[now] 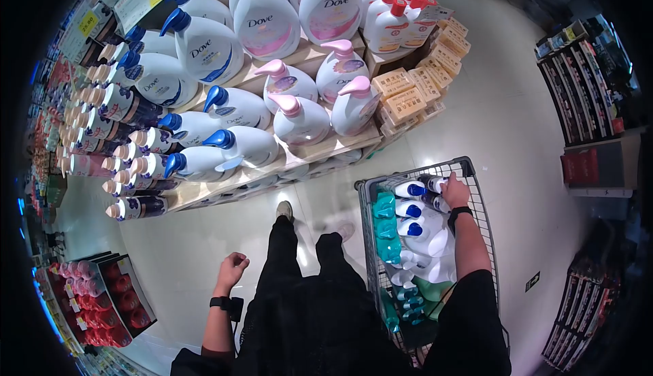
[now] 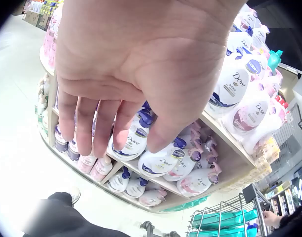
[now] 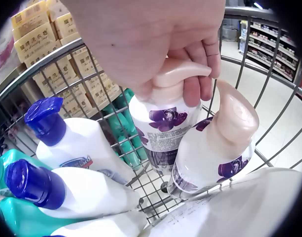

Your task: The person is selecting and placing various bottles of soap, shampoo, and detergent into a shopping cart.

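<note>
Inside the shopping cart point(image 1: 486, 240), my right hand point(image 1: 456, 193) grips a white pump bottle point(image 3: 163, 123) with purple flowers by its neck, just under the peach pump head. The bottle stands nearly upright in the front corner, against the wire side. A matching pump bottle point(image 3: 205, 158) leans right beside it. White bottles with blue pumps point(image 3: 94, 190) lie to their left, next to teal packs point(image 1: 385, 223). My left hand point(image 1: 233, 267) hangs at my side with loosely bent fingers and holds nothing; in the left wrist view its palm overlaps the shelf of Dove bottles point(image 2: 163, 163).
A tiered display holds Dove pump bottles point(image 1: 269, 25) ahead, with boxed soap bars point(image 1: 401, 97) at its right end close to the cart. Red-capped bottles point(image 1: 391, 25) stand above the soap. A stand of red goods point(image 1: 102, 304) is at left; shelving point(image 1: 578, 90) lines the right.
</note>
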The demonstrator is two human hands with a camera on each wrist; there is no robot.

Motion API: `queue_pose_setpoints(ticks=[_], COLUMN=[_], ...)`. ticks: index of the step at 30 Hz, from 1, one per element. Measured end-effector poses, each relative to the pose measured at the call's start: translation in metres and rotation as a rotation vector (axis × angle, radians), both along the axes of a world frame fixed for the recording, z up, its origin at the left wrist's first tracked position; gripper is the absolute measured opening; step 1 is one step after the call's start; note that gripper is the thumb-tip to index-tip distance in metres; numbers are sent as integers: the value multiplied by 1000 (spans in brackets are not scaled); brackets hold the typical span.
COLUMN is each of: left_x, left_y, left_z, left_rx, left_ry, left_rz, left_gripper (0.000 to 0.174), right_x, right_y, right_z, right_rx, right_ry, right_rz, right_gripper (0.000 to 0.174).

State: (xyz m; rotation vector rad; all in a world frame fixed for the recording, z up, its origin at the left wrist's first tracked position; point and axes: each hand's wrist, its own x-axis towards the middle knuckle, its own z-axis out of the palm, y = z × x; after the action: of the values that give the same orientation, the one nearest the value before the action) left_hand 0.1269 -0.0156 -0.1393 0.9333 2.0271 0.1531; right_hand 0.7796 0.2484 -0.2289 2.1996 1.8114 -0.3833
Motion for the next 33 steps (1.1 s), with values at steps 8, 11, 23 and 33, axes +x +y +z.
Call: queue_pose_setpoints(ticks=[8,11,23,33], left_x=[-16,-29,-273,-266], left_y=[-32,-26,-6,146], left_z=[26,43,33,31], left_rx=[-23,50,961,1303], left_ry=[-32,-9,585,390], left_rz=[76,112,786,867], left_gripper=[36,32,70,57], right_x=[29,7,-124,-315], right_y=[-29,-40,-108,-157], right_z=[-22,-4,168,178], right_rx=[81,178,440,63], right_ry=[-35,-59,490,834], right_rz=[21,-48,-398,-298], right_gripper=[23,18,23,27])
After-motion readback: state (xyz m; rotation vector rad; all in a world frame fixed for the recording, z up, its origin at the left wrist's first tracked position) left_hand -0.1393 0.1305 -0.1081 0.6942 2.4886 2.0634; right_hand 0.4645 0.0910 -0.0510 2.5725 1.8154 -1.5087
